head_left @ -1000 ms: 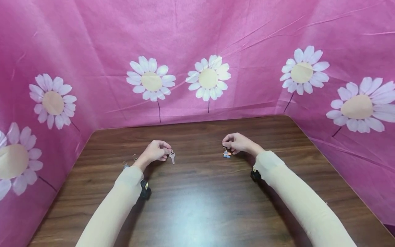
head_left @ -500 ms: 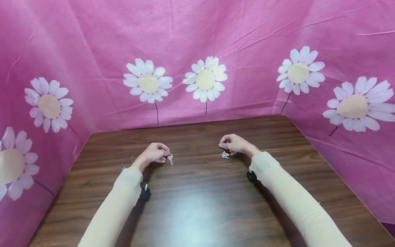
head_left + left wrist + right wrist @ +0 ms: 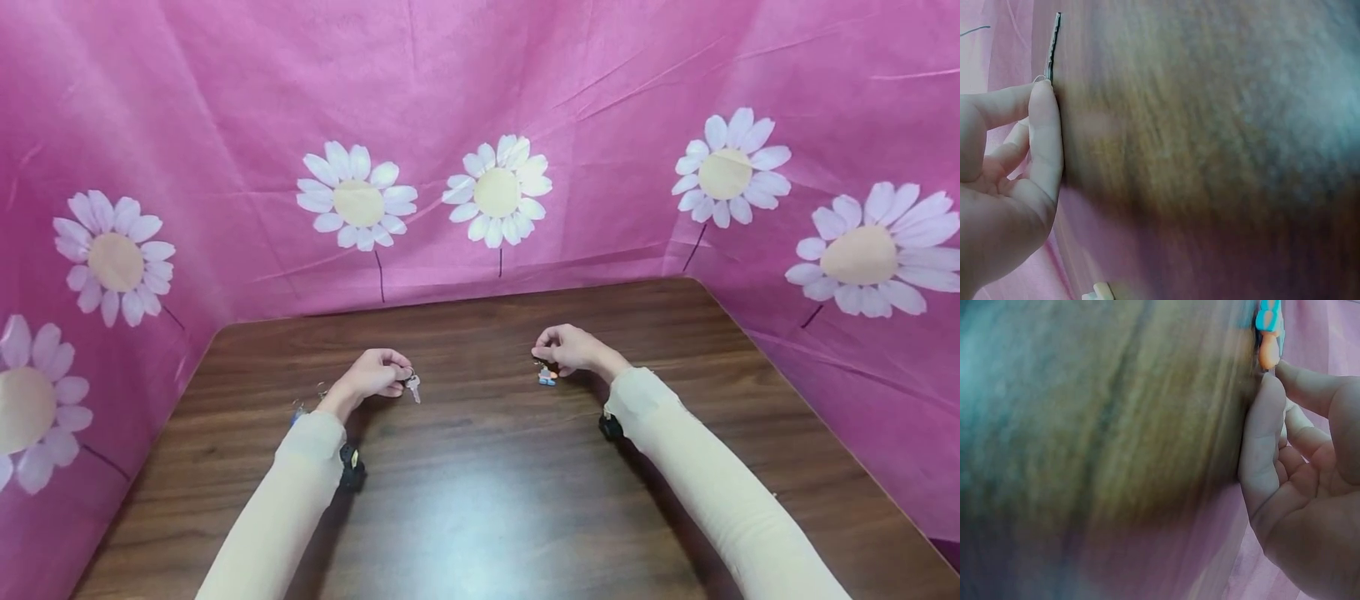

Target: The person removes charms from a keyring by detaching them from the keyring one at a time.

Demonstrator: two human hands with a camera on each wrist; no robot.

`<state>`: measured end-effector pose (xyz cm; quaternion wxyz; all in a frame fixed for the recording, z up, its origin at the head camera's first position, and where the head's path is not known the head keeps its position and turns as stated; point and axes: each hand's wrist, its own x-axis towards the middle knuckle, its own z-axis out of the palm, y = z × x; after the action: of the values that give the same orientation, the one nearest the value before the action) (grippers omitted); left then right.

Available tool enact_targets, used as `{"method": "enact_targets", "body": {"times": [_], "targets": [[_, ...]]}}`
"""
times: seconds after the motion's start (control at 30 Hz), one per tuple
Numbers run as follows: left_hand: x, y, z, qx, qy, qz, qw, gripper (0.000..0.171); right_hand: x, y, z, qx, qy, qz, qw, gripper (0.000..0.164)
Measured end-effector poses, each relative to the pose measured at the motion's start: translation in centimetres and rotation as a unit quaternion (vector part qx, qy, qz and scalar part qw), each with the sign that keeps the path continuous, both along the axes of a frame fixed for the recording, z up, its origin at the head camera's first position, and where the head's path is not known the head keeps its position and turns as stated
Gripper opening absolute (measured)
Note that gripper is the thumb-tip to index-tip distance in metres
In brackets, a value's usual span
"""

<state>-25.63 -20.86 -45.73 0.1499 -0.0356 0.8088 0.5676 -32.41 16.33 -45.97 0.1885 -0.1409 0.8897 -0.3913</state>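
Observation:
Between thumb and forefinger, my left hand (image 3: 375,373) pinches the ring of a silver key (image 3: 414,387); the left wrist view shows the key (image 3: 1054,47) edge-on past the fingertips. Across the table, my right hand (image 3: 573,347) pinches the top of a small keychain charm (image 3: 547,377) coloured blue, orange and grey. In the right wrist view the charm's blue and orange parts (image 3: 1268,325) stick out beyond the thumb. A wide gap lies between the two hands, both low over the wooden table (image 3: 480,450). Whether the key and charm touch the tabletop I cannot tell.
Left of the left wrist lie a blue item with a ring (image 3: 297,411) and another small ring (image 3: 322,388), both partly hidden by the arm. A pink curtain (image 3: 585,92) with printed daisies surrounds the table's back and sides.
The head view has shifted slightly. Both hands keep their grip on the key and the charm, and hardly move; the key hangs at a slightly different angle.

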Motion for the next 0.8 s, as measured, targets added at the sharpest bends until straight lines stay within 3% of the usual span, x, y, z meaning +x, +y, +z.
{"method": "enact_targets", "body": {"times": [0.33,0.5,0.7,0.8], "targets": [[-0.4,-0.6,0.3,0.023,-0.01,-0.009,0.9997,0.026,-0.3,0.2,0.2,-0.044,-0.028,-0.001,0.999,0.022],[-0.5,-1.5,1.1,0.029,-0.004,-0.035,0.999,0.032,-1.1,0.6,-0.1,-0.113,-0.059,-0.024,0.992,0.027],[0.6,-3.8,1.5,-0.012,0.023,-0.085,0.9961,0.037,-1.0,1.3,-0.6,-0.19,-0.105,-0.049,0.975,0.033],[1.6,-5.2,2.2,-0.052,0.068,-0.112,0.99,0.035,-0.7,1.9,0.1,-0.195,-0.094,-0.035,0.976,0.039]]}}
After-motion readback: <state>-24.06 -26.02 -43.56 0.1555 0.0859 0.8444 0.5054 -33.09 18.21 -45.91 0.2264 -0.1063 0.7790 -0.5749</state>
